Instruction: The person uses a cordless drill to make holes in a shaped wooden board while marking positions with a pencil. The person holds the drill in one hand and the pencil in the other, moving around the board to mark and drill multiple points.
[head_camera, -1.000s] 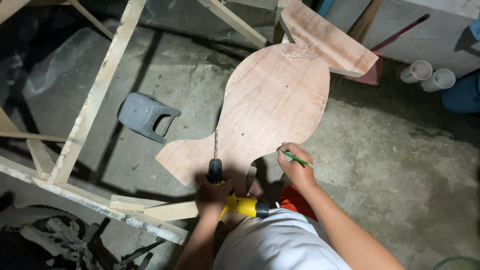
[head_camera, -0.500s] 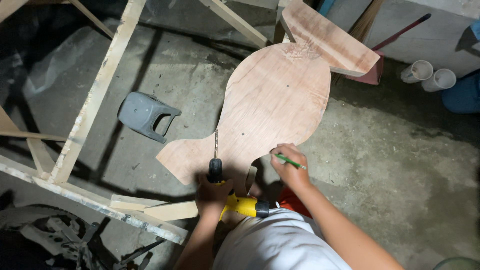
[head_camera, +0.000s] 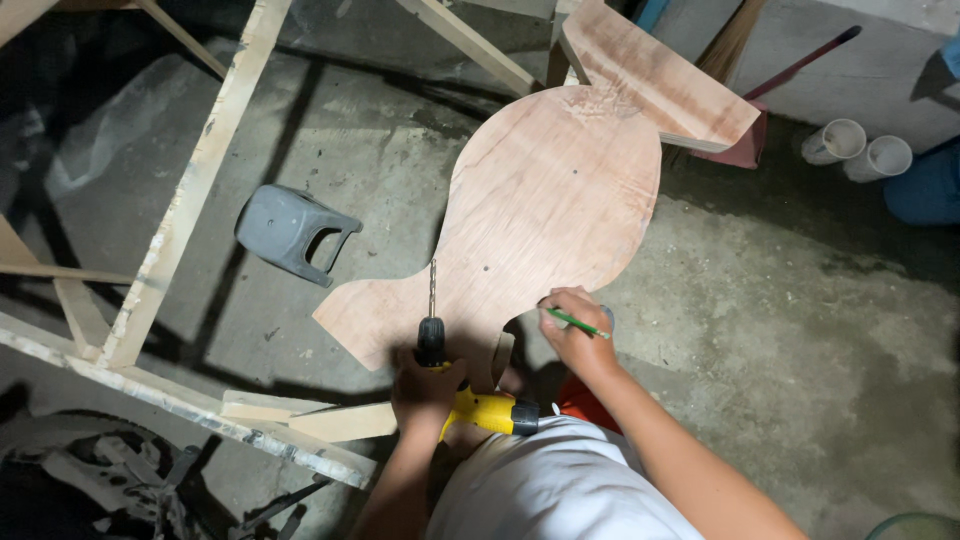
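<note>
A large curved plywood cut-out lies over the concrete floor in the middle of the view. My left hand grips a yellow and black power drill, whose bit points away from me over the panel's near end. My right hand holds a green pencil and rests at the panel's near edge, a little right of the drill.
A grey plastic stool lies tipped on the floor to the left. A frame of rough wooden beams runs along the left and front. A thick wooden board sits beyond the panel. Two white pipe ends lie at the far right.
My right hand with the pencil has shifted slightly left and away from me along the panel's edge. The drill and left hand stay almost still.
</note>
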